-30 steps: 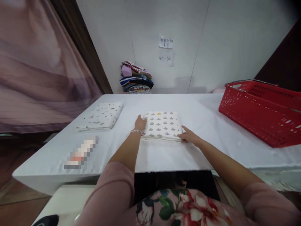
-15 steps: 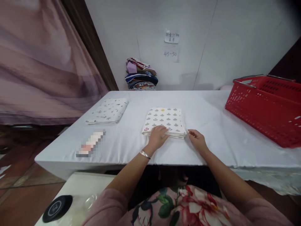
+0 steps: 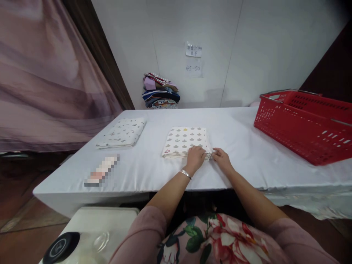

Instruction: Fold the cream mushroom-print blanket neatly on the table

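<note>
A folded white cloth (image 3: 184, 139) with rows of small grey hat-like prints, one yellow and one red, lies flat in the middle of the table. My left hand (image 3: 196, 157) rests on its front edge near the right corner, fingers laid over the top layer. At that same corner, my right hand (image 3: 222, 159) pinches the cloth's edge between thumb and fingertips. The layers under my left palm are hidden. Off to the left lies a second folded white cloth (image 3: 122, 132) with small dark prints, apart from both hands.
A red plastic basket (image 3: 299, 126) with metal handles stands on the right of the white-covered table (image 3: 148, 172). A blurred-out oblong item (image 3: 102, 170) lies at left front. Behind the table is a stack of folded fabrics (image 3: 161, 91). A white surface with a black round object (image 3: 62, 247) is lower left.
My left hand has slid right along the cloth's front edge toward the corner. My right hand has closed on that corner. The whole view has shifted slightly.
</note>
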The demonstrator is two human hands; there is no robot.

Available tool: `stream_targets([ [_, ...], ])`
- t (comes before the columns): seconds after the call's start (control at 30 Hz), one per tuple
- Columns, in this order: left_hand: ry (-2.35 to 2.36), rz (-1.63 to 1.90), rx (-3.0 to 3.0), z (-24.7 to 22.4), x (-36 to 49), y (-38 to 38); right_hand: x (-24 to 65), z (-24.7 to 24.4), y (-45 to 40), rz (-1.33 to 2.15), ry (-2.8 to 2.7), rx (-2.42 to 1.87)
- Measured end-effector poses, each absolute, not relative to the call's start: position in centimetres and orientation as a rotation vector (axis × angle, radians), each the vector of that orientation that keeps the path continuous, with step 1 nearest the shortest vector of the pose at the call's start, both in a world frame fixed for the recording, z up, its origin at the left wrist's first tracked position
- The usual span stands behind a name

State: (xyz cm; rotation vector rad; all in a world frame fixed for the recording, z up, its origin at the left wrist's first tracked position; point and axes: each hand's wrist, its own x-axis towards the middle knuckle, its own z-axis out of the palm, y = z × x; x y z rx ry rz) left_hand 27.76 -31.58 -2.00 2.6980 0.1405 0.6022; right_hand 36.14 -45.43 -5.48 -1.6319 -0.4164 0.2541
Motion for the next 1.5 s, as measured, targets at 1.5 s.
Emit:
stream_targets([
  [1.5, 0.146, 0.663, 2.775, -2.8, 22.7, -25.5, 36.9, -1.1, -45.4, 0.579, -0.226, -1.684],
])
